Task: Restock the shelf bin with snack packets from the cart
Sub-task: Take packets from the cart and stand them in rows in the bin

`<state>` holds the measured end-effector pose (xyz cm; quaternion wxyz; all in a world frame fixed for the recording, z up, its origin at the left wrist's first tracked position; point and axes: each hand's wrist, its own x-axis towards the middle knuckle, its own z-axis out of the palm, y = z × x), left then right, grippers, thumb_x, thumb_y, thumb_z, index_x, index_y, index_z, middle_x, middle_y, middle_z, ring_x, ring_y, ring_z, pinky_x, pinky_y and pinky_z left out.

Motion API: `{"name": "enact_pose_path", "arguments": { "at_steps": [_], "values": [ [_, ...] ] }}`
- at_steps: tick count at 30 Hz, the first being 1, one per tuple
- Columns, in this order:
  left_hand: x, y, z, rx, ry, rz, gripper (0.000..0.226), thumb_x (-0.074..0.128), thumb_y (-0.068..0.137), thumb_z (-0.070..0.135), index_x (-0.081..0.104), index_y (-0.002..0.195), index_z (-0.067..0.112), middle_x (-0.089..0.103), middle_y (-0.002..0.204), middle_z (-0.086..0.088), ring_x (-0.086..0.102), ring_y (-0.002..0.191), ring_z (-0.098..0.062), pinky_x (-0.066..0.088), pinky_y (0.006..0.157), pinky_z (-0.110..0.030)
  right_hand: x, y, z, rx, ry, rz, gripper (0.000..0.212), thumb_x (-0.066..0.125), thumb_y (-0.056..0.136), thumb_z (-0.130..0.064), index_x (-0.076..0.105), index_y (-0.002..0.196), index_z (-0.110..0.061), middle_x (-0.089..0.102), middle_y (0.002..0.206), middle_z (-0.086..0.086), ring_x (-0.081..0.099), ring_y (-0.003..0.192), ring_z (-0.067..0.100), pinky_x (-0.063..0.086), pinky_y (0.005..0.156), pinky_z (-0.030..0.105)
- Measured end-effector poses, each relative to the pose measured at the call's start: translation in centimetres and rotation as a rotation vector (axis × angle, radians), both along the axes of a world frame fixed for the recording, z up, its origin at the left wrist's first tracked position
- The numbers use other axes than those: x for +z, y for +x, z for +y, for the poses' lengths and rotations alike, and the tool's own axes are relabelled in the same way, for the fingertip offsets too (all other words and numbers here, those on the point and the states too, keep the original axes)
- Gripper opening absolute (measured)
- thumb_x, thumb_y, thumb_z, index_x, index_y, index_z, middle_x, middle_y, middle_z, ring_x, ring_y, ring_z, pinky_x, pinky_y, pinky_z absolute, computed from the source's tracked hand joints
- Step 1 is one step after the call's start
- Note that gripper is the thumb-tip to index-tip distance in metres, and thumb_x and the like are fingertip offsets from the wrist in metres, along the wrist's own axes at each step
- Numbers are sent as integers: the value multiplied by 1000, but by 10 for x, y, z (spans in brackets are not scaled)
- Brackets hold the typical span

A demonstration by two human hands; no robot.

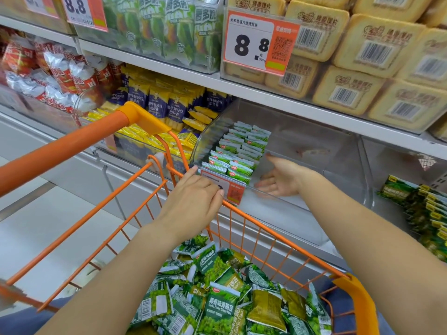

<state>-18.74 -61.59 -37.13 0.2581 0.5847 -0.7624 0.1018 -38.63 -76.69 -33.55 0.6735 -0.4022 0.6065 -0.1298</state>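
Aisle: a shop shelf run, white shelves (278,97) stacked in tiers, with clear plastic bins of snacks on each tier and price tags clipped to the fronts.

Bin: the clear bin (314,151) on the middle tier is the one being filled; most of its floor is bare, and its left side holds two neat rows of green packets (238,151) standing on edge.

Cart: an orange wire cart (254,226) is parked right against the shelf, its rim just below the bin front; a loose heap of green pea packets (217,298) lies in it.

Left hand: the left hand (193,201) rests on the cart rim by the bin's tag (229,189), fingers curled over the wire.

Right hand: the right hand (278,180) is inside the bin, palm turned up, fingers straight and spread, holding nothing, just beside the front of the rows.

Stage: I judge this is between loads, a small share of the bin filled and plenty left in the cart.

Risk, rows: the standing packets have nothing bracing their right side; a brush from the hand on its way out could tip them into the bare floor.

Risk, tag: the left hand sits close to the tag; leaning on it could knock it off its clip.

Risk, cart: weight on the rim could roll the cart away from the shelf.

Risk, grab: a big handful from the slippery heap may shed packets over the rim.
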Motion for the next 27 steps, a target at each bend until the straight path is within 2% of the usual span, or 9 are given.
{"name": "enact_pose_path", "arguments": {
  "at_steps": [3, 6, 9, 12, 14, 17, 20, 23, 27],
  "values": [
    [1, 0, 0, -6, 17, 3, 50, 26, 99, 33, 70, 82, 14, 64, 77, 4, 59, 79, -15, 12, 115, -29, 4, 31, 9, -147, 11, -292, 69, 33, 96, -60, 46, 136, -4, 59, 125, 19, 58, 112, 31, 48, 81, 38],
    [1, 0, 0, -7, 22, 2, 50, 26, 99, 33, 69, 80, 14, 63, 75, 3, 59, 79, -16, 13, 115, -29, 9, 49, 17, -162, 9, -312, 64, 29, 98, -58, 63, 99, -3, 72, 80, 16, 67, 79, 26, 50, 65, 37],
    [2, 0, 0, -5, 17, -11, 50, 27, 99, 32, 69, 79, 14, 64, 75, 3, 59, 78, -16, 12, 115, -29, 6, 48, 9, -325, 12, -261, 54, 37, 98, -53, 67, 102, -8, 69, 67, 13, 66, 62, 23, 56, 61, 34],
    [2, -1, 1, -10, -9, -3, 47, 30, 98, 30, 68, 76, 15, 63, 72, 4, 60, 75, -15, 14, 114, -30, -2, 47, -9, -539, -61, -205, 63, 26, 100, -54, 42, 141, -9, 56, 128, 15, 56, 114, 28, 33, 109, 42],
    [3, -1, 0, -10, -18, -3, 45, 32, 99, 29, 68, 75, 15, 62, 70, 4, 59, 73, -16, 14, 114, -29, -9, 51, -23, -573, -86, -265, 70, 22, 98, -58, 34, 146, -9, 37, 150, 13, 42, 134, 29, 32, 111, 44],
    [5, -1, 0, -15, 4, 19, 41, 37, 99, 27, 67, 75, 14, 61, 70, 3, 58, 73, -17, 11, 115, -29, -33, 51, -53, -449, -132, -381, 73, 36, 90, -67, 60, 127, -10, 62, 126, 17, 65, 107, 34, 53, 89, 50],
    [5, 0, 0, -11, 56, 35, 41, 35, 100, 28, 66, 76, 14, 47, 69, 8, 57, 76, -17, 7, 116, -27, -24, 52, -48, -432, -182, -391, 67, 36, 92, -62, 66, 116, -8, 68, 113, 12, 67, 102, 27, 53, 91, 41],
    [10, 2, 1, -35, 95, 67, 42, 32, 99, 32, 66, 84, 13, 51, 75, 9, 58, 83, -19, 12, 114, -27, -3, 44, -25, -506, -369, -239, 37, 34, 99, -45, 52, 82, -19, 50, 78, 1, 48, 69, 16, 39, 61, 24],
    [38, -6, 16, -83, 159, 206, 29, 41, 100, 33, 66, 101, 18, 64, 94, 4, 55, 90, -15, 38, 77, -27, 12, 22, 44, -245, -863, -11, 14, 51, 95, -19, 62, 87, -22, 60, 84, -8, 53, 76, 4, 41, 69, 18]
  ]
}}
